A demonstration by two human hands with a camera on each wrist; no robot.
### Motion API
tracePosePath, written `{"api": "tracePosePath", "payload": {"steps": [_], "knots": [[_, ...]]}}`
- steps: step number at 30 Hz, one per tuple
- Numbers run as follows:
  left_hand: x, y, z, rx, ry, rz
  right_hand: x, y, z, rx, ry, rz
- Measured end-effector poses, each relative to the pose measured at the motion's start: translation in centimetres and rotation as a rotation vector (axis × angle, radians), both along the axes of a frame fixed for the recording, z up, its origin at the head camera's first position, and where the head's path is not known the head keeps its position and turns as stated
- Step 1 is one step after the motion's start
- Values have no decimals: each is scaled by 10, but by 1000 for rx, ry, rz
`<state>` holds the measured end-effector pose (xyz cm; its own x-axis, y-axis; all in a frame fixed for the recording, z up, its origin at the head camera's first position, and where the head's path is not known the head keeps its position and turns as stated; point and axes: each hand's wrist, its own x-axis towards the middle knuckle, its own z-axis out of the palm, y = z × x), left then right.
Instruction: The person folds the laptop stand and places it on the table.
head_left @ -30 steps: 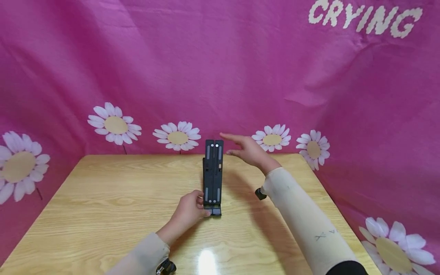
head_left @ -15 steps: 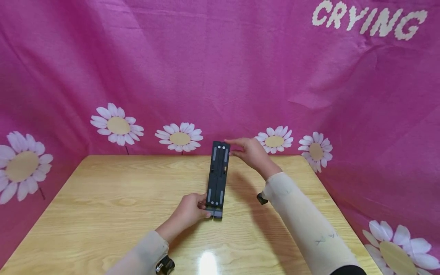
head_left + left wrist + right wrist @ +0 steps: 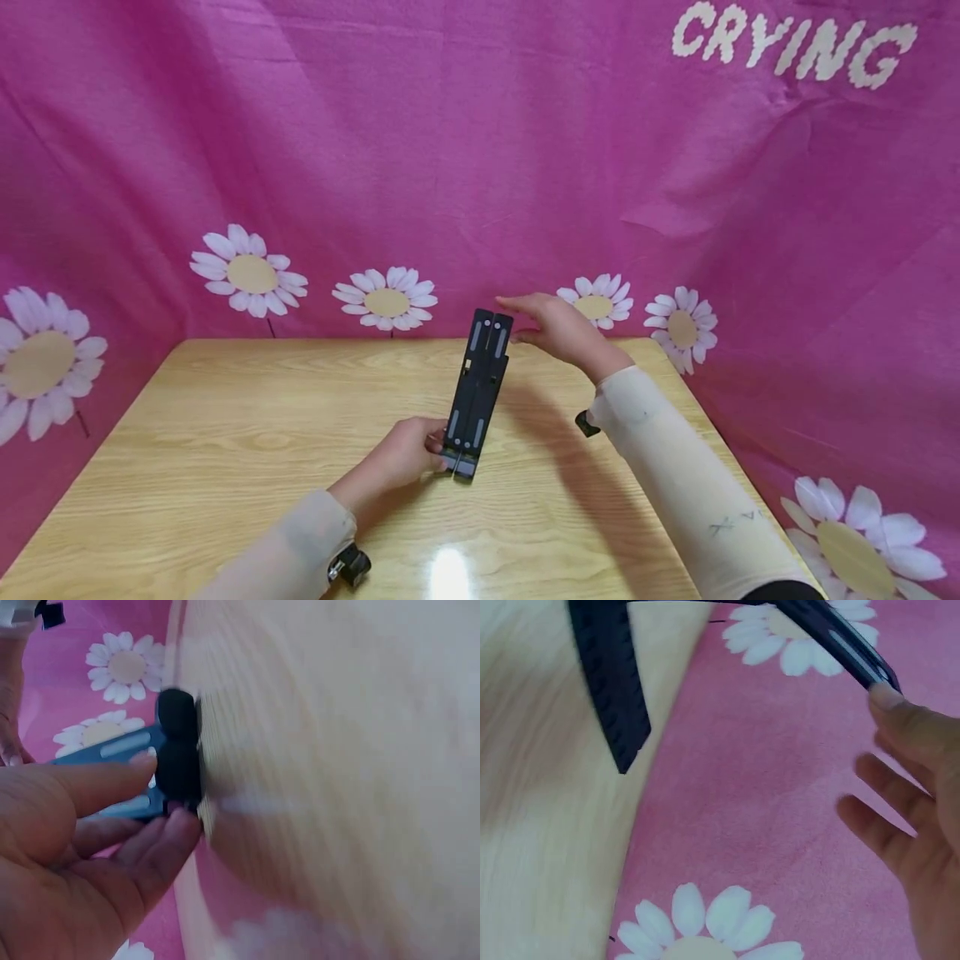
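A black folding laptop stand, with grey pads along its two bars, stands raised on the table and leans to the right. My left hand pinches its lower end near the front lip; in the left wrist view the thumb lies on one side of the stand and the fingers on the other. My right hand is at the stand's upper end with fingers spread. In the right wrist view the thumb tip of the right hand is right at the end of a bar, and the other fingers are apart from it. A lower arm of the stand angles away there.
The wooden table reaches back to a pink cloth printed with daisies, which also hangs along both sides. Small black devices are worn at the left wrist and right wrist.
The laptop stand has tipped and turned, its top going right and its foot slightly left. My left hand has moved a little left with it, and my right hand a little right.
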<state>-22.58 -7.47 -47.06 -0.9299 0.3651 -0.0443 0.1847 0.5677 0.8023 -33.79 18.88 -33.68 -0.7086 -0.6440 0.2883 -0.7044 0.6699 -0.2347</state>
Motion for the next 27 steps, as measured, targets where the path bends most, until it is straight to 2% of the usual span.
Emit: {"api": "tracePosePath", "payload": {"steps": [4,8,12,18,21,24,27], "knots": [[7,5,-3,3,12,33,-5,-1,0,6,-82,55],[10,8,-5,-20,12,54,-8,-1,-5,-19,-99,99],[7,6,-6,-61,36,38,-7,1,-7,-73,-124,55],[-4,-1,1,-130,41,-76,10,6,-5,-92,-138,-64],[-11,-4,6,-169,27,-112,19,8,-5,-98,-138,-102],[-14,-6,8,-176,14,-111,21,9,-3,-63,-126,-93],[-11,-4,6,-158,-2,-71,21,10,2,-3,-124,-59]]}}
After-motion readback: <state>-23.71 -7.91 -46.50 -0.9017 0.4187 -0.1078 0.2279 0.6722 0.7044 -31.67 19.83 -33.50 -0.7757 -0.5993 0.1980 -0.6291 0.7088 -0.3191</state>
